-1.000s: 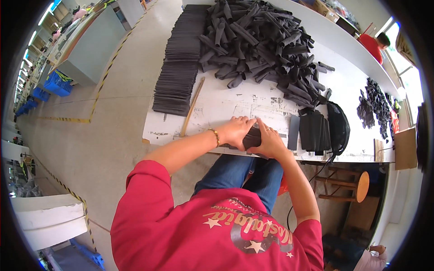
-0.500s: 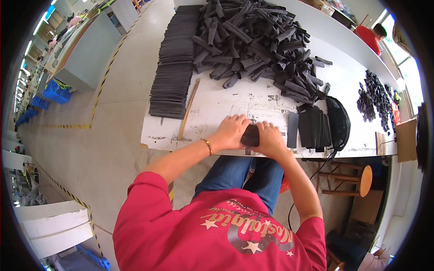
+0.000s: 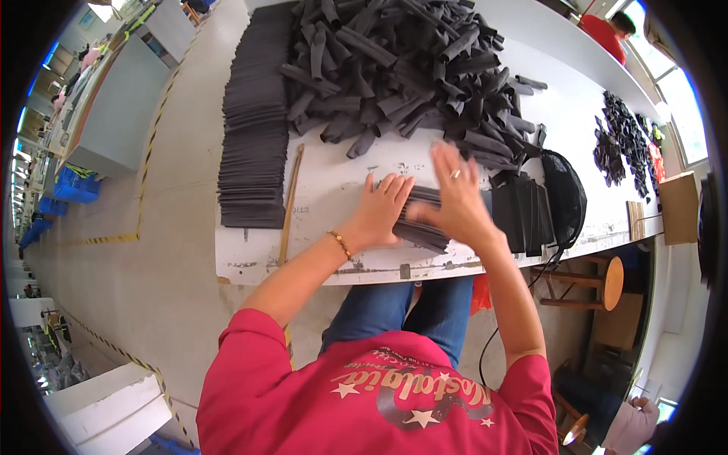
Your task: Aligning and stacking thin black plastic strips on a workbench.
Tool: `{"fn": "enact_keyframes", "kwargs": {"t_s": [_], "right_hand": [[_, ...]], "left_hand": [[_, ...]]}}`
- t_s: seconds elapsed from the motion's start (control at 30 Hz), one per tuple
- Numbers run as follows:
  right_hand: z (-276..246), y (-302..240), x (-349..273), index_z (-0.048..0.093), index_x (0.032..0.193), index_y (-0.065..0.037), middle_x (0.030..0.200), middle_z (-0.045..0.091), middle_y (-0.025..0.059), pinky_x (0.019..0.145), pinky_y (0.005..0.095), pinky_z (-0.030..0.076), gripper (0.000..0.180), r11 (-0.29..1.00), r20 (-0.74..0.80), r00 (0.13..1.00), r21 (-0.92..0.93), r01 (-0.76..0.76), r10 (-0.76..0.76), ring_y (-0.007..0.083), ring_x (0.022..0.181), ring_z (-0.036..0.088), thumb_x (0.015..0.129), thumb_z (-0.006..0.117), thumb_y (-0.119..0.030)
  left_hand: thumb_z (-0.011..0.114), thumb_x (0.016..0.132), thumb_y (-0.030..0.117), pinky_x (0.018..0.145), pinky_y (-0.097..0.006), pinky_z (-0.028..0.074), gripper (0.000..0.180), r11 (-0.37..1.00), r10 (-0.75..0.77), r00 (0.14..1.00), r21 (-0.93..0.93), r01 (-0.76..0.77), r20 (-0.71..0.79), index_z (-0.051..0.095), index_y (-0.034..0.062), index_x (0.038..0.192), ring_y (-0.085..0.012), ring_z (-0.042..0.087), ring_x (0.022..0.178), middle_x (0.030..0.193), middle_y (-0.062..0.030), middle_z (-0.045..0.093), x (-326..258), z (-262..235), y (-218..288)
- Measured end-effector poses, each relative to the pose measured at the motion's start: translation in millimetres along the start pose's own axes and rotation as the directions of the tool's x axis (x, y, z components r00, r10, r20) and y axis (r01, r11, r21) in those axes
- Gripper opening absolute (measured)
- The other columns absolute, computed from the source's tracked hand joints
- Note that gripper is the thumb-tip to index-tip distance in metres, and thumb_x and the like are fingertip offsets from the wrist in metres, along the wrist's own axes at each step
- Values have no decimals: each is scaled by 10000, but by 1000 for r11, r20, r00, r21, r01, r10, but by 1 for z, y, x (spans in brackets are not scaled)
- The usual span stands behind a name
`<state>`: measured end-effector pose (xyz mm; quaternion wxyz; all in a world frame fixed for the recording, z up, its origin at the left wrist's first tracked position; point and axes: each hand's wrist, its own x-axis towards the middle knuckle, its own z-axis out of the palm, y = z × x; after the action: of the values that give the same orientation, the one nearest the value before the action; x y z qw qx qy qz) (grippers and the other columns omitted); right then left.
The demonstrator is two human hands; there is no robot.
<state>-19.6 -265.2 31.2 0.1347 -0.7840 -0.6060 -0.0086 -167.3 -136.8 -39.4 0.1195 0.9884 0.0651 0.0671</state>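
Observation:
A small stack of dark grey fabric pieces (image 3: 426, 233) lies near the table's front edge, its layered edges showing. My left hand (image 3: 379, 212) grips the stack's left end, fingers over the far side and thumb at the near side. Over the stack's right part is my right hand (image 3: 461, 201), fingers stretched and slightly blurred, with its thumb across the pieces; whether it touches them I cannot tell. Beyond my hands rises a big heap of loose, curled dark grey pieces (image 3: 394, 68). A long, tight row of flat dark pieces (image 3: 254, 129) runs along the left.
A wooden stick (image 3: 291, 205) lies beside the long row. To the right are more flat dark pieces (image 3: 522, 214) and a black mesh-covered object (image 3: 563, 201) with a cable. A wooden stool (image 3: 611, 283) stands below the white table (image 3: 334, 258). Someone in red (image 3: 604, 36) is beyond the partition.
Both hands held the small stack's ends; now the right hand has opened and shifted up over it. The stack looks more fanned and tilted. The whole view has shifted slightly.

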Motion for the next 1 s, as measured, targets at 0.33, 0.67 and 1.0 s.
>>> {"fn": "enact_keyframes", "kwargs": {"t_s": [0.33, 0.67, 1.0], "right_hand": [[57, 10, 2, 300, 1492, -26, 1513, 371, 173, 1176, 485, 162, 631, 855, 34, 974, 472, -213, 224, 307, 1434, 292, 1010, 380, -426], [88, 10, -23, 144, 1542, -30, 1617, 122, 128, 1198, 370, 3, 866, 116, 19, 906, 990, -75, 424, 255, 1496, 48, 967, 77, -674], [84, 2, -13, 349, 1502, -141, 1577, 214, 180, 1171, 529, 97, 652, 900, 69, 931, 239, -365, 359, 334, 1478, 136, 1005, 298, -560]], "left_hand": [[854, 553, 388, 1111, -628, 237, 1123, 994, -53, 996, -88, 59, 69, 306, 46, 1471, -325, 324, 1378, 1454, -146, 378, -4, -1, -4], [908, 477, 326, 1123, -543, 293, 1206, 961, -135, 989, -252, 117, -54, 290, 91, 1486, -440, 284, 1356, 1436, -156, 361, -12, -1, -6], [924, 445, 287, 1126, -496, 320, 1293, 908, -212, 976, -359, 214, 46, 215, 76, 1505, -439, 277, 1359, 1436, -195, 322, -12, -1, -16]]}}
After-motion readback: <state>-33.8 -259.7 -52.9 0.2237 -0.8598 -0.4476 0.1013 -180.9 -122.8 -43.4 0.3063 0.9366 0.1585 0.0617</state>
